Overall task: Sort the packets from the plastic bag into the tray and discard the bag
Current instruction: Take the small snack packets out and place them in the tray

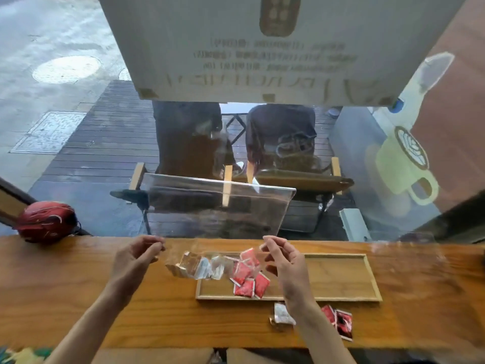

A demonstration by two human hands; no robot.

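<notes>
The clear plastic bag point(220, 206), judged light, limp and slippery, is held upturned above the tray point(341, 274), pinched at its lower corners by the left hand point(136, 258) and right hand point(283, 261), packets point(246, 279) spilling below.

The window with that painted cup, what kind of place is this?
Probably a café, seen from a wooden counter at its street window. Clues: the latte cup painting on the glass, the outdoor chairs on decking, and sachet-like packets.

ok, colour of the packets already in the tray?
Red with white edges, lying in the wooden tray; the head view shows them.
</notes>
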